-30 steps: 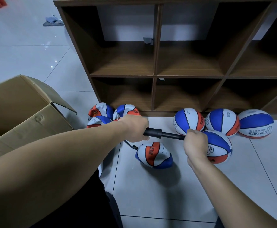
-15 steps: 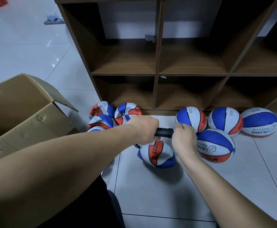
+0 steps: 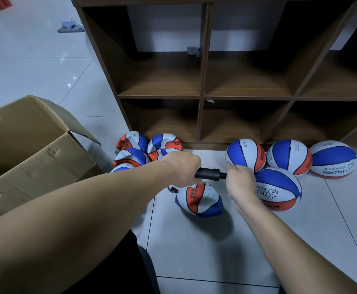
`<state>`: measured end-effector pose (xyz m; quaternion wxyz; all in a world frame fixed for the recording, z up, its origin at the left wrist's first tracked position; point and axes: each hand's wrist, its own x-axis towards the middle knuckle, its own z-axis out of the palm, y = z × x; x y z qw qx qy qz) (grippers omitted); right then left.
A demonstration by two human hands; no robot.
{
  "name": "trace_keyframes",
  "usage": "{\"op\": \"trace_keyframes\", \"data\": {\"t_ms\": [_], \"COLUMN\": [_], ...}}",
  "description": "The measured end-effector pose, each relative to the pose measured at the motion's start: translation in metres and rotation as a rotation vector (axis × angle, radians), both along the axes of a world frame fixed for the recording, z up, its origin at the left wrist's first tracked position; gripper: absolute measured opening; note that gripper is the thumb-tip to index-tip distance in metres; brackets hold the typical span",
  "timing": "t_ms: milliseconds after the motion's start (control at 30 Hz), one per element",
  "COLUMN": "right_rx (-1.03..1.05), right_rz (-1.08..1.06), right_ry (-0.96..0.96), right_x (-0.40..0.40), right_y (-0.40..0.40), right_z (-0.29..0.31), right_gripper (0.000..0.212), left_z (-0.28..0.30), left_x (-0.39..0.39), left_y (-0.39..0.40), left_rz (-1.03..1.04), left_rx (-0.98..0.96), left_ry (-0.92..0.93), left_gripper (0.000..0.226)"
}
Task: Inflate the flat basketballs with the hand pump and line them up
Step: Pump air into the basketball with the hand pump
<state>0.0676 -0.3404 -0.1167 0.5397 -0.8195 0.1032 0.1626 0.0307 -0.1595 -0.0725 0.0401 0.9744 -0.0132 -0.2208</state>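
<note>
Now pump within both hands' fingers

Person, head view | left hand: bare, no glove or ring seen | right hand: bare | forearms: unsleeved | dark garment worn at lower body

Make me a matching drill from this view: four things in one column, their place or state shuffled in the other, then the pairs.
Things
1. hand pump
2. half-flat ball
3. cardboard box
4. ball printed CHILDREN

Places or states
A. far right, against the foot of the wooden shelf
B. open, flaps up, at the left
C. gripped by the left hand and the right hand
D. dented, on the floor under the hands

Pairs: 1-C, 2-D, 3-B, 4-A
</note>
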Motion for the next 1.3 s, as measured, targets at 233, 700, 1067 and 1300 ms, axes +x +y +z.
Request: {"op": "trace_keyframes", "data": {"t_ms": [233,700,1067,1300], "right_rx": [0.038,-0.037,-0.147,-0.126], "right_rz": [-0.173,-0.113,0.05,0.076], "right_ry": [0.136,-0.064,-0.187,-0.18], "right_x": [0.033,0.022,-0.001,-0.007], "right_y": [-0.041,-0.005,0.016,0.015], "right_z": [-0.004,0.009,0.022,0.019], "right_gripper": [0.029,0.038,0.042,0.042], "left_z": [0.002,0.005,0.009,0.008], "left_x": [0.001,0.004,0.001,0.002], "left_y": [0.029,0.012,-0.005,-0.006], "left_rz": [0.058,0.033,0.032,-0.01], "left_rx": [0.034,0.006,-0.019,-0.011], "left_ry": [0.033,-0.033,-0.078,-0.054], "left_gripper": [0.024,0.025,0.024,0.02]}}
